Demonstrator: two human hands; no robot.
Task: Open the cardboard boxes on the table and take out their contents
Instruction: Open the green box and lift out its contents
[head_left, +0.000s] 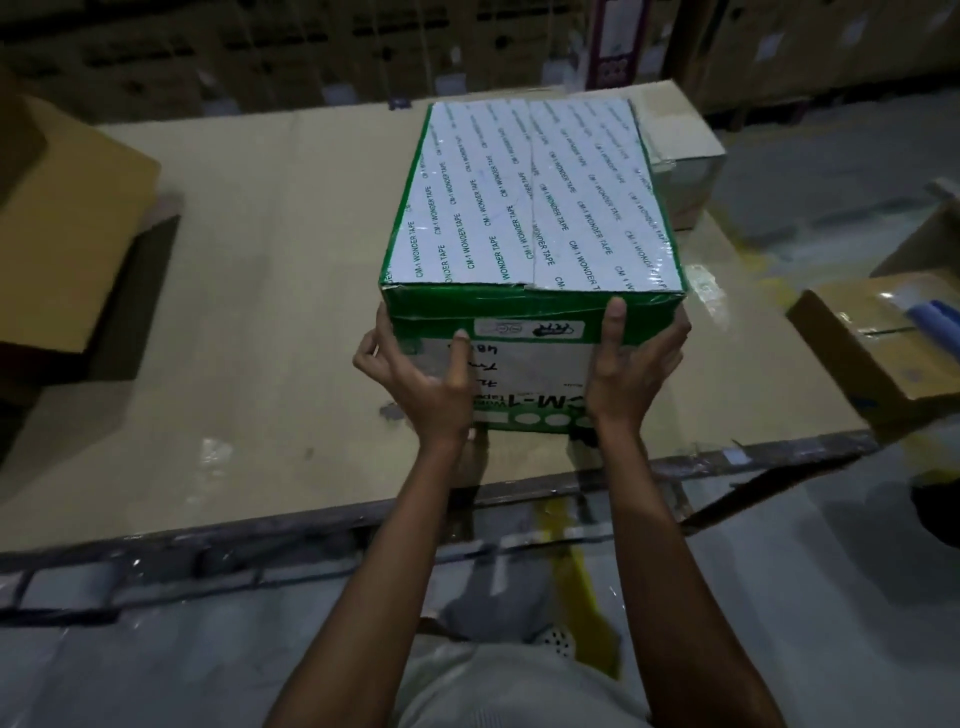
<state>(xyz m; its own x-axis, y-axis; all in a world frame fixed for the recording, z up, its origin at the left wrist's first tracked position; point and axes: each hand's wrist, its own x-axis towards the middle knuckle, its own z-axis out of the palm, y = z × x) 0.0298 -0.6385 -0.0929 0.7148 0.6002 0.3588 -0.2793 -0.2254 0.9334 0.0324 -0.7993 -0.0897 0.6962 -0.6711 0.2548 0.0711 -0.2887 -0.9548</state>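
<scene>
A green and white cardboard box (530, 208) stands on the cardboard-covered table (260, 312), its top sealed with white printed tape and its print upside down toward me. My left hand (421, 379) presses against the box's near face at the lower left, thumb pointing up. My right hand (634, 364) holds the near right corner, thumb up along the green band. Both hands grip the box from either side.
A large brown box (67, 223) sits at the table's left edge. A smaller brown box (680, 140) stands behind the green one. At the right, a taped brown box (878, 343) holds a blue object. Stacked cartons fill the dark background.
</scene>
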